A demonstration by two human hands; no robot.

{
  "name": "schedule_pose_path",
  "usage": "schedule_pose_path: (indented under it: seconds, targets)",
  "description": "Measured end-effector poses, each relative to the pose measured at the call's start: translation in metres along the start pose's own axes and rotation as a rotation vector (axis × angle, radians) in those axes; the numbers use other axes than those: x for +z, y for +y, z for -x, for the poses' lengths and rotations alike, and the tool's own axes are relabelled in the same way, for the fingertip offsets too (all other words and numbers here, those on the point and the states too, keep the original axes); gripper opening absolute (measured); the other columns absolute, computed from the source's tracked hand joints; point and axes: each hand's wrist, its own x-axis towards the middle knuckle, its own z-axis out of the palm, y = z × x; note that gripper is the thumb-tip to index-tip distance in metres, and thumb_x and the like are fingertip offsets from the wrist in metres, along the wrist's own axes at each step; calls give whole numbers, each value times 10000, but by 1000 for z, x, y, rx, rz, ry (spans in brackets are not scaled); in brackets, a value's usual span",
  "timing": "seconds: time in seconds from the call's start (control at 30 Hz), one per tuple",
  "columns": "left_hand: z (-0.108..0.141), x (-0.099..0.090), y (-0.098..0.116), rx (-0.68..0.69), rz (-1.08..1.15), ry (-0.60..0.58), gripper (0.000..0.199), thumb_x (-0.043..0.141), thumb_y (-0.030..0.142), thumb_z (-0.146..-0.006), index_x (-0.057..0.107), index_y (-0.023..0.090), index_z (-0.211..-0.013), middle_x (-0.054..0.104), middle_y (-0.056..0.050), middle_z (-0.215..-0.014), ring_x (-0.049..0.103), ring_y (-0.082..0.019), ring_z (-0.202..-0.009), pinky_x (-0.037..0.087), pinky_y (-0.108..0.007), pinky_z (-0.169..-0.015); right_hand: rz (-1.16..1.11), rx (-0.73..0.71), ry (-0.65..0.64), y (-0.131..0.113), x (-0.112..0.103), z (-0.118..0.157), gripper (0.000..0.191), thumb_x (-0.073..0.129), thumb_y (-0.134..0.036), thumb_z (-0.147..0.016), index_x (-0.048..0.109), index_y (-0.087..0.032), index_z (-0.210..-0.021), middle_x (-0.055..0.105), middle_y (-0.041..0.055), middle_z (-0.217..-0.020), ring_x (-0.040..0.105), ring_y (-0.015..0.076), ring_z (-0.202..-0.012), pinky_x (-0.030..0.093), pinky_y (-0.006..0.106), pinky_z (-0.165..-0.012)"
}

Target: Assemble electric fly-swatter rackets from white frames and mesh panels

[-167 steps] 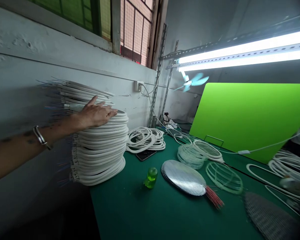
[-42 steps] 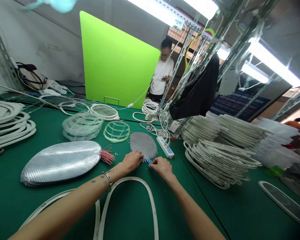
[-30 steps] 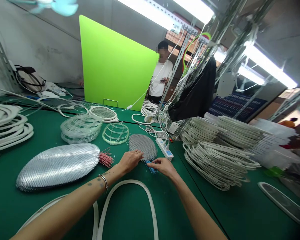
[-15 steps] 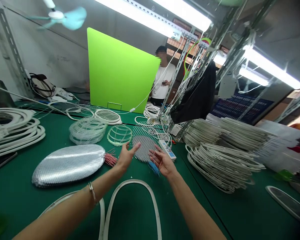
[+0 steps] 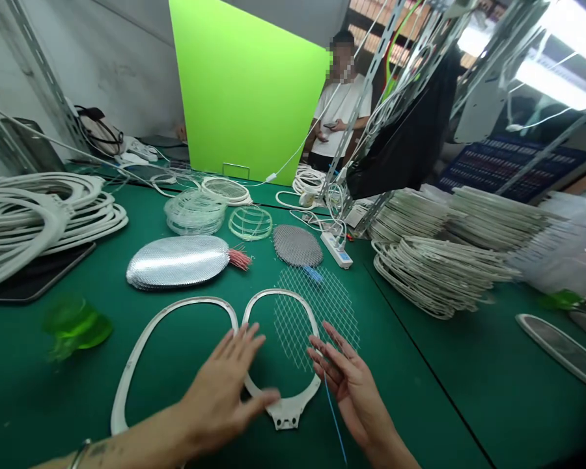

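My left hand, fingers stretched, is over the left side of a small white oval racket frame, hiding part of it. To the right, my right hand has its fingers apart, close to the edge of a thin oval wire mesh. The mesh overlaps the frame's right side, and a blue wire trails from it past my right hand. Whether my right fingertips touch the mesh I cannot tell. A larger white frame lies to the left, partly behind my left arm.
Behind the hands lie a silver mesh stack with red wires, a grey mesh stack with blue wires, and a power strip. Frame piles stand right, with white frames left. A person stands beyond the green board.
Both hands have come back toward me. One wire mesh has moved from the grey stack onto the small frame. The view has tilted down.
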Motion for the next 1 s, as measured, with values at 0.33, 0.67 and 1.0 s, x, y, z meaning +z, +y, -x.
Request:
schedule_pose_path:
  seconds: [0.33,0.67,1.0]
  targets:
    - [21,51,-1,219,-411,47,867,469,686,-856,204,212,-1532,217,-143,-1558,240,-402,-1416,319,-572,-1110,-4,66,31,33,-16,9,827,868,-313,-656,463,-212,-1370,692,98,-1174,645,255,-1094,577,244,-753]
    - [31,-22,-17,39,-401,296,507,485,495,-935,509,256,-1382,481,-27,-1445,406,-283,-1361,421,-485,-1087,38,205,23,43,12,5,775,822,-321,-721,429,-188,-1375,713,101,-1119,663,271,-1056,586,320,-812]
    - [18,-23,-21,33,-297,271,382,480,454,-945,632,267,-1241,609,-15,-1324,478,-275,-1314,442,-493,-1068,78,257,92,51,9,-12,637,768,-279,-787,452,-165,-1328,730,93,-1064,693,234,-984,591,291,-767]
